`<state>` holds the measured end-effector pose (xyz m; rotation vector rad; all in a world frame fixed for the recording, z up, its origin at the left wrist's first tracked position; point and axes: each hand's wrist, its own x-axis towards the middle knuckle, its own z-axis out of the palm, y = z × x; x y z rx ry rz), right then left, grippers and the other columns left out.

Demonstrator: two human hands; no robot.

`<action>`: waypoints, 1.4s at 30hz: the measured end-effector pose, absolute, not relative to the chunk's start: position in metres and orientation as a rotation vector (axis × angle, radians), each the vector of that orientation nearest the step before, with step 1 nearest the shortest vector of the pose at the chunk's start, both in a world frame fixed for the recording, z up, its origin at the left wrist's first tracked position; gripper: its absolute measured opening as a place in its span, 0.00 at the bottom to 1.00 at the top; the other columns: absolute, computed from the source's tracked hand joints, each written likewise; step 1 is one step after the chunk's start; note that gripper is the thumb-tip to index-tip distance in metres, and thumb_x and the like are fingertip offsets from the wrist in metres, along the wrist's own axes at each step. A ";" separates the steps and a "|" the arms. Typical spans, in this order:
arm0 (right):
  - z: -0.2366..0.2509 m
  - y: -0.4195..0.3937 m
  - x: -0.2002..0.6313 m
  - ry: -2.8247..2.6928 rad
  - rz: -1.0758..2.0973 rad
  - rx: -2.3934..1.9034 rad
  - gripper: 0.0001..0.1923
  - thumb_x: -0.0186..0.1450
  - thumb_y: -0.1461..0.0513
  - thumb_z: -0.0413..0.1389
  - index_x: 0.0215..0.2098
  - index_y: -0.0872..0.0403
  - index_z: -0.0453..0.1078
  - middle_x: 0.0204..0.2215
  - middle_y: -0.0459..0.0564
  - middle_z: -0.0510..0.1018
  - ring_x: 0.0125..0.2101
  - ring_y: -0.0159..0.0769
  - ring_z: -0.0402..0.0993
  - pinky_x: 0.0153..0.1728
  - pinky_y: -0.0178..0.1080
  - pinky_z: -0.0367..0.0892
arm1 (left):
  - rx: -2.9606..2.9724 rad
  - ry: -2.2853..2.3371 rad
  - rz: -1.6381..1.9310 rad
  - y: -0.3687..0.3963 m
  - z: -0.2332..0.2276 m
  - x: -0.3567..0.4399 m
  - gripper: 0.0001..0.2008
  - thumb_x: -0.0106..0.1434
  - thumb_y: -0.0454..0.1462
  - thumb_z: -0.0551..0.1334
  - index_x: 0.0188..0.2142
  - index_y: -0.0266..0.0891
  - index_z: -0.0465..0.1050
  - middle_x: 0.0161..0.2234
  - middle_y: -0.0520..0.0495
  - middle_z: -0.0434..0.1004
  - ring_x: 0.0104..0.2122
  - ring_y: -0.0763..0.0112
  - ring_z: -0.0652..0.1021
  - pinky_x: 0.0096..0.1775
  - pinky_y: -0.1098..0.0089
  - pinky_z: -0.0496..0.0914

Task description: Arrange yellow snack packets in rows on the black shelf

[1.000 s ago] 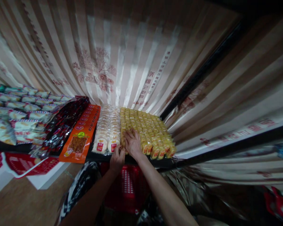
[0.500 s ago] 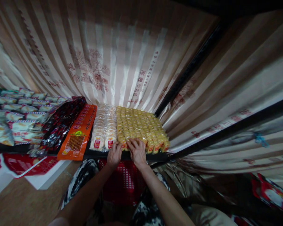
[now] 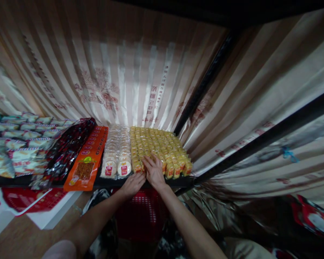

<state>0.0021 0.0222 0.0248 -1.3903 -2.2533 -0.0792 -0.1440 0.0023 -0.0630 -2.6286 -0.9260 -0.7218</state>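
Rows of small yellow-wrapped packaged snacks [image 3: 162,142] stand on a black shelf [image 3: 112,182]. My right hand [image 3: 154,172] lies over the front packets with its fingers stretched out and touching them. Beside it, my left hand [image 3: 134,183] is at the shelf's front edge, fingers extended towards the lower front of the same packets. Its fingertips are partly hidden near the right hand. Immediately left of the yellow packets are two rows of round white crackers [image 3: 124,167] in clear wrapping with red labels.
Left along the shelf lie an orange snack packet [image 3: 81,176], dark red shiny packets [image 3: 70,147] and several white bags [image 3: 24,154]. A red basket [image 3: 140,216] sits below my hands. Black posts [image 3: 205,84] and a pleated curtain [image 3: 135,79] stand behind and right.
My left hand has turned and shifted right and slightly down, closer to my right hand. The right hand stays on the front packets. The view has tilted slightly upwards.
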 end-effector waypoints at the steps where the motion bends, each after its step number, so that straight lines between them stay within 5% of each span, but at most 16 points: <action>1: 0.027 0.028 0.001 -2.282 -0.079 -1.406 0.23 0.61 0.69 0.49 0.53 0.50 0.67 0.54 0.48 0.69 0.58 0.47 0.47 0.55 0.52 0.49 | -2.633 -0.917 -0.701 0.006 -0.062 -0.144 0.14 0.66 0.32 0.49 0.48 0.35 0.67 0.46 0.42 0.73 0.49 0.67 0.70 0.50 0.65 0.64; 11: 0.026 0.047 0.000 -2.296 -0.098 -1.461 0.23 0.57 0.69 0.51 0.49 0.49 0.70 0.48 0.47 0.74 0.57 0.48 0.51 0.56 0.53 0.46 | -2.696 -0.702 -0.698 0.026 -0.052 -0.142 0.14 0.66 0.30 0.47 0.44 0.33 0.69 0.37 0.42 0.76 0.38 0.70 0.75 0.44 0.67 0.68; 23: 0.011 0.015 0.031 -2.065 -0.208 -1.503 0.13 0.65 0.61 0.51 0.46 0.50 0.72 0.45 0.48 0.76 0.50 0.43 0.59 0.51 0.47 0.57 | -2.652 -0.696 -0.692 0.021 -0.053 -0.144 0.14 0.65 0.31 0.49 0.47 0.32 0.69 0.45 0.40 0.75 0.46 0.66 0.73 0.47 0.66 0.66; 35: 0.002 0.013 0.041 -1.889 -0.162 -1.481 0.17 0.67 0.62 0.45 0.50 0.53 0.69 0.51 0.55 0.71 0.49 0.39 0.63 0.49 0.44 0.63 | -2.732 -0.413 -0.635 0.015 -0.048 -0.139 0.15 0.64 0.35 0.53 0.49 0.38 0.67 0.53 0.43 0.69 0.53 0.65 0.68 0.52 0.62 0.63; 42: 0.010 0.017 0.067 -1.944 -0.126 -1.454 0.22 0.63 0.68 0.44 0.53 0.52 0.67 0.46 0.51 0.75 0.48 0.38 0.65 0.49 0.43 0.63 | -2.738 -0.495 -0.735 0.028 -0.052 -0.117 0.13 0.63 0.34 0.54 0.45 0.33 0.71 0.47 0.42 0.75 0.53 0.66 0.69 0.57 0.61 0.60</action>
